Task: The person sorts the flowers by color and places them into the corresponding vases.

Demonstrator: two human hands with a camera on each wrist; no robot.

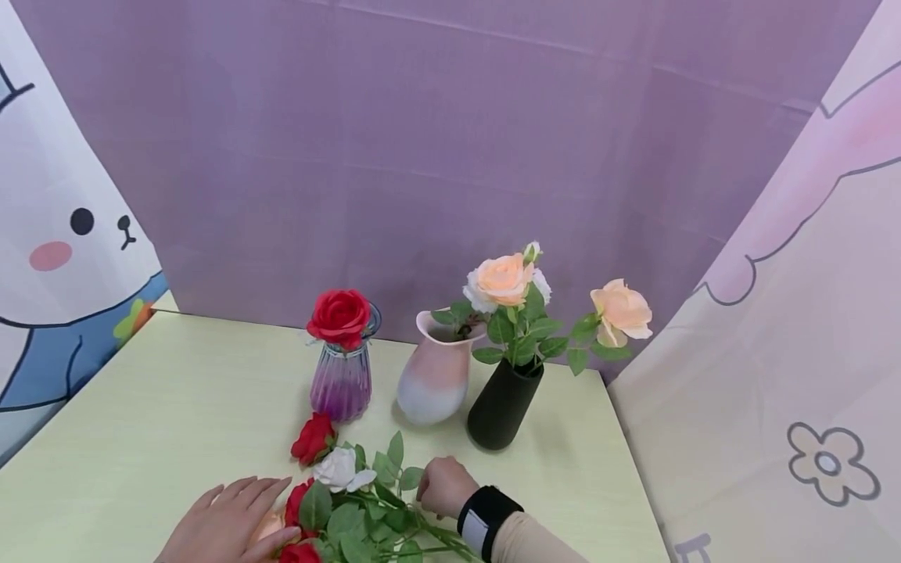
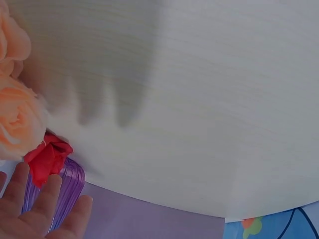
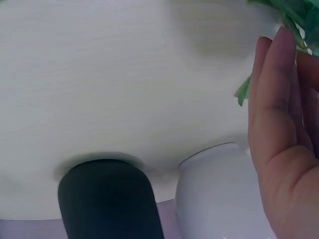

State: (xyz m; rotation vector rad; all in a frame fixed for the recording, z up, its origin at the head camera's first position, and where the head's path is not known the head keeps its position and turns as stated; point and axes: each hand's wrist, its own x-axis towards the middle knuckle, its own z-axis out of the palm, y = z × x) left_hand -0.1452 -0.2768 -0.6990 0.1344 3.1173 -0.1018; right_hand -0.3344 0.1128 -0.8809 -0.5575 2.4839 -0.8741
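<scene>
The step in hand looks like sorting loose artificial stems (image 1: 366, 516) lying on the pale bench (image 1: 141, 422), just in front of the purple ribbed vase (image 1: 341, 383); I take that vase as the landmark throughout.

The left hand (image 1: 228, 524) lies flat in front of and slightly left of the vase, fingers straight and spread, palm resting on a peach bloom (image 1: 270, 525) at the edge of the pile; its grip is apart, clamped on nothing. The right hand (image 1: 445, 486) sits in front of and to the right of the vase, knuckles up, fingers curled down among the green leaves (image 1: 383, 469); whether its grip has closed on a stem I cannot tell, since the wrist view shows only fingers beside foliage.

The pile is a tangle of stems with red heads (image 1: 313, 438), one white head (image 1: 340, 467) and broad leaves, the nearest red head almost at the vase's foot; the stems run away from the vase toward the near edge.

The vase already carries a red rose (image 1: 339, 317); right of it stands a pink and white jug vase (image 1: 435, 375), and further right a black vase (image 1: 503, 403) with peach roses (image 1: 501, 280).

My judgement: the next move calls for singling out one stem, pinching it low, and lifting it free without dragging its neighbours.
</scene>
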